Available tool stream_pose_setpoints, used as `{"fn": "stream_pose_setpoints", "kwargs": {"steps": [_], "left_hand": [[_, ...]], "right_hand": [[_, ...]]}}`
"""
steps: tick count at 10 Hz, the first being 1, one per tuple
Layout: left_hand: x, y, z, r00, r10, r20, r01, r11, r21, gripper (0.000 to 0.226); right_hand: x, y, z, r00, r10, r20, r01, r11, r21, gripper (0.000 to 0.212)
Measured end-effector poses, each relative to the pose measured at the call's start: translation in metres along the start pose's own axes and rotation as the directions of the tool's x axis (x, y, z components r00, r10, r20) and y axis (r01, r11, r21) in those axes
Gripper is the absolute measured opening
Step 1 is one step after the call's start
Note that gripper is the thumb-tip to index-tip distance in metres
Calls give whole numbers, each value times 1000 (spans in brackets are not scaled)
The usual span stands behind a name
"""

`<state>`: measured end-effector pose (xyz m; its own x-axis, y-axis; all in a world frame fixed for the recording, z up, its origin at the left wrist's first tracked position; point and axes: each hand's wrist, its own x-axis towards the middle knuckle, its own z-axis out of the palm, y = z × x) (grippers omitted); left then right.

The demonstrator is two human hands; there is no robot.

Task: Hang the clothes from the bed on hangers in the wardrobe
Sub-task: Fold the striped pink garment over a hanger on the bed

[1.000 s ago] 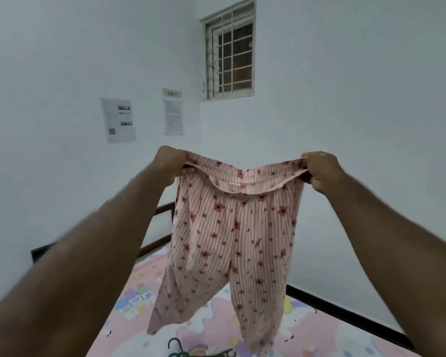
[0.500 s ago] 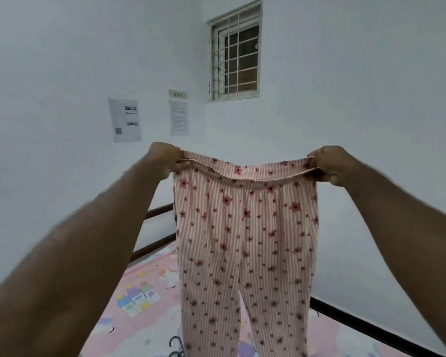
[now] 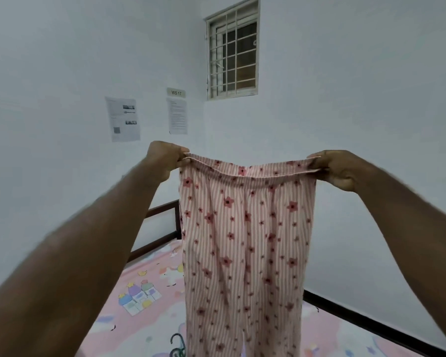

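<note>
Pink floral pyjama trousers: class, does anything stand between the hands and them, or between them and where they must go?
Nothing: the left hand and right hand each grip a waistband end of the pyjama trousers. The wardrobe is out of view, so that path cannot be judged.

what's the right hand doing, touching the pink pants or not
Touching: the head view shows the right hand pinching the pink pants at the waistband's end.
</note>
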<state>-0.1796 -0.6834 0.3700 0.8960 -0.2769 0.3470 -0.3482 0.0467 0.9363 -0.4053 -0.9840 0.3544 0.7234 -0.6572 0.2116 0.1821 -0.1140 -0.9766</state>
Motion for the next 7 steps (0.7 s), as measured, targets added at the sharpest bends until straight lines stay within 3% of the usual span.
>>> {"fn": "stream_pose_setpoints", "kwargs": {"steps": [1,2,3,4,6,7], "left_hand": [[-2,-2,-3,996,82,43,-83,996,24,14],[-2,-11,-6,942,310,126,-334,859,387,19],[-4,-22,-7,866,422,267,-491,624,607,10],[-6,-30,-7,826,470,312,-553,567,610,13],[-3,-34,-11,714,485,506,-679,304,668,14],[-2,-34,-11,723,412,555,-680,284,676,19]], "right_hand": [[1,1,-6,994,-63,93,67,997,-44,20],[0,4,-11,971,-214,110,239,899,-366,13],[-5,8,-12,944,-310,111,323,805,-499,14],[-5,13,-15,930,-350,115,355,769,-531,32],[-7,18,-24,934,-240,265,357,598,-717,24],[-7,21,-21,899,-273,341,421,328,-846,24]]}}
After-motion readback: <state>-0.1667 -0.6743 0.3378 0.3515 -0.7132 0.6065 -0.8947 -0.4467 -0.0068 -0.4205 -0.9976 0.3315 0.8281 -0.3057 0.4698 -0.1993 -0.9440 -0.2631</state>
